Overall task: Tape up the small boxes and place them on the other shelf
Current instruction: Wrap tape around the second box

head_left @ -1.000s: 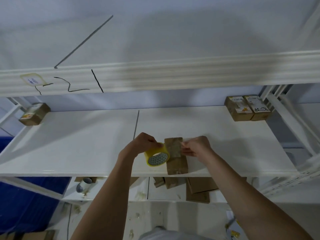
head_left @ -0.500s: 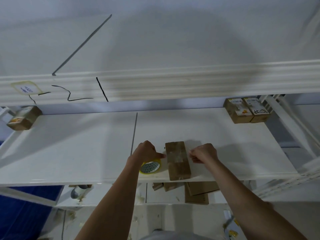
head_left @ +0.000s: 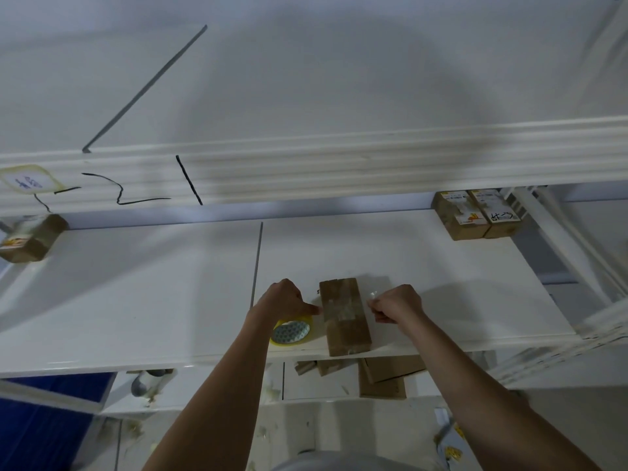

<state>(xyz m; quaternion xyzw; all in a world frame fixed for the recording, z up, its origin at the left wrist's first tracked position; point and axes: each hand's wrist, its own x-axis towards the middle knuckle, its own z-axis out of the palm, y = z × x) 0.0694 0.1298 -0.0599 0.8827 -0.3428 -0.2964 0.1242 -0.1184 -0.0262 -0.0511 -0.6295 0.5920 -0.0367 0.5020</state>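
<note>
Both hands work at a small brown box (head_left: 345, 316) lying near the front edge of the white shelf (head_left: 136, 300). At the box's 9 o'clock the left hand (head_left: 283, 299), fingers curled, presses its thumb to the box side above a yellow tape roll (head_left: 291, 331). At 3 o'clock the right hand (head_left: 397, 304) pinches a clear tape end (head_left: 372, 295). Two labelled boxes (head_left: 475, 215) sit at 1 o'clock, another box (head_left: 29, 237) at 10 o'clock. Flattened cardboard (head_left: 384, 375) lies below. Since a second ago the roll has dropped from upright to flat on the shelf.
</note>
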